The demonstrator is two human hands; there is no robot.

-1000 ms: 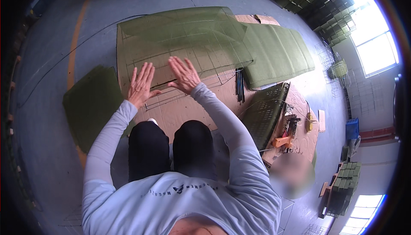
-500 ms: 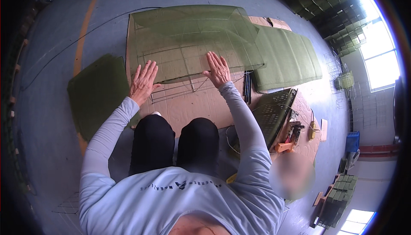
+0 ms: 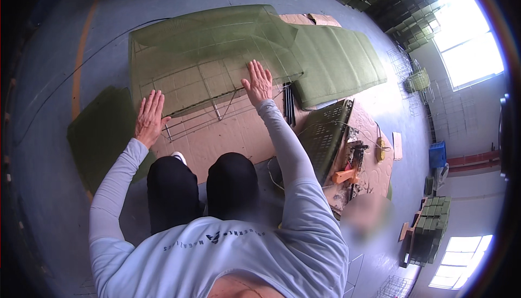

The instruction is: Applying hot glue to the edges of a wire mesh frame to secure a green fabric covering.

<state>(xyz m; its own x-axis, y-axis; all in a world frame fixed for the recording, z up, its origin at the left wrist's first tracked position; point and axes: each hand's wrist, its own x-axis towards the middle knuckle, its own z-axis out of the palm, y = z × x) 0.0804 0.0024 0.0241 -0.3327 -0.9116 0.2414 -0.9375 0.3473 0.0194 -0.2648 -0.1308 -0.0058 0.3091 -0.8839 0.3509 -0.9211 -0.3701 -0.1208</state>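
A thin green mesh sheet (image 3: 217, 32) lies spread over a wire frame (image 3: 218, 114), whose rods show through it and past its near edge. My left hand (image 3: 149, 120) rests with fingers stretched out at the near left corner of the mesh. Flat on the near right part of the sheet, with fingers extended and thumb apart, is my right hand (image 3: 259, 84). Neither hand grips anything. Under the frame lies brown cardboard (image 3: 217, 149).
Left lies a dark green sheet (image 3: 100, 132); right, a green fabric pile (image 3: 339, 64). Black rods (image 3: 289, 105) lie beside the frame. Near my right arm, a green perforated crate (image 3: 325, 138) adjoins cardboard holding an orange-handled tool (image 3: 344, 176) and a yellow object (image 3: 381, 149).
My hands have slid a little farther apart over the mesh, the left one outward to the corner. The whole scene has shifted left in view as the head turned.
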